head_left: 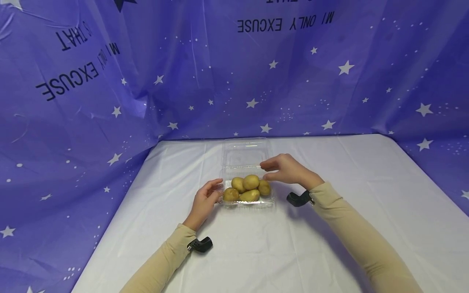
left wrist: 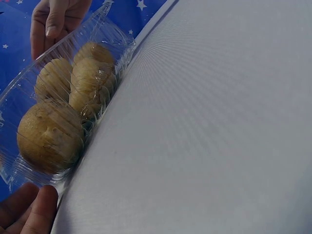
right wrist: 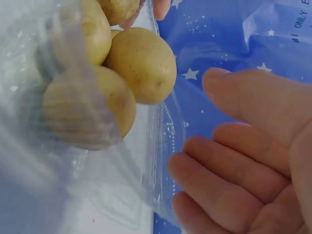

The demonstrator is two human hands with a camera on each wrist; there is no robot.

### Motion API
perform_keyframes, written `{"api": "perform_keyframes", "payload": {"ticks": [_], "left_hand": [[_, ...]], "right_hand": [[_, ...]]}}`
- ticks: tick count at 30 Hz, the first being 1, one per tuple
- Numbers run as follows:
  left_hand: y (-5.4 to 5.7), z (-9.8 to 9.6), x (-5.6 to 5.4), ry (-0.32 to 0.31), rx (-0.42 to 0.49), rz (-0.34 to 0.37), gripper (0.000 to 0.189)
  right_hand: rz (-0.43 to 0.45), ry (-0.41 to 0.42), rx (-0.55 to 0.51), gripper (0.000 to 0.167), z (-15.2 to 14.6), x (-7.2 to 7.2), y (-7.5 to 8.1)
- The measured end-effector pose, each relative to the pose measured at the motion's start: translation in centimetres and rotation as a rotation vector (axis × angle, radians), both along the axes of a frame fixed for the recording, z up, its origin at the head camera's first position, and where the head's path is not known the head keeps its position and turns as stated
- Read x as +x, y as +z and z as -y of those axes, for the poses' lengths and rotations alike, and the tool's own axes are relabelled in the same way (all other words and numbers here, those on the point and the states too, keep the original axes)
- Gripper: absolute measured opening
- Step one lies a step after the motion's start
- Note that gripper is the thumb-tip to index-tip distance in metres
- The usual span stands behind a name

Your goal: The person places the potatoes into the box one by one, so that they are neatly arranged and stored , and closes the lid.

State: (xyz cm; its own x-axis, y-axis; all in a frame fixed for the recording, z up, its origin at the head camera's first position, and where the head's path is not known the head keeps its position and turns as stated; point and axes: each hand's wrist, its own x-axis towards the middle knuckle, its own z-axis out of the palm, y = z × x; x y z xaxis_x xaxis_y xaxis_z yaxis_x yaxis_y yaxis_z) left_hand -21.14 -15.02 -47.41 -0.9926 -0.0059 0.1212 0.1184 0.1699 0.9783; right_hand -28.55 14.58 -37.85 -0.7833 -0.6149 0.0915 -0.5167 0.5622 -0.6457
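Note:
Several yellow potatoes (head_left: 250,182) lie piled in a clear plastic clamshell box (head_left: 244,203). Its hinged lid (head_left: 246,156) is folded back, flat on the table behind the base. My left hand (head_left: 203,203) is at the box's left end, fingertips right at the clear wall; in the left wrist view its fingertips (left wrist: 46,200) are beside the nearest potato (left wrist: 50,137). Over the back right corner hovers my right hand (head_left: 287,169), relaxed and holding nothing. The right wrist view shows its thumb (right wrist: 219,90) apart from the other fingers, beside the potatoes (right wrist: 141,66).
A white cloth (head_left: 249,252) covers the table under the box. Purple star-printed sheeting (head_left: 220,81) hangs behind the table and along its sides. Each wrist carries a small black camera, one by the left sleeve (head_left: 165,258) and one by the right sleeve (head_left: 351,219).

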Motion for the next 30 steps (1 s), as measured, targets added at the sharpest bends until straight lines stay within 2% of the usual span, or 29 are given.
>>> {"api": "perform_keyframes", "payload": {"ticks": [7,20,30], "left_hand": [[0.1,0.0,0.0,0.005,0.015,-0.010,0.040],[0.4,0.1,-0.2,0.000,0.005,0.018,0.042],[0.7,0.3,-1.0,0.001,0.017,0.032,0.033]], "right_hand": [[-0.035,-0.042,-0.066,0.044,-1.6,0.2,-0.6],[-0.017,-0.153,-0.145,0.041,-3.1,0.2,-2.8],[0.201,-0.278,-0.261,0.044,-2.6,-0.9,-5.3]]}}
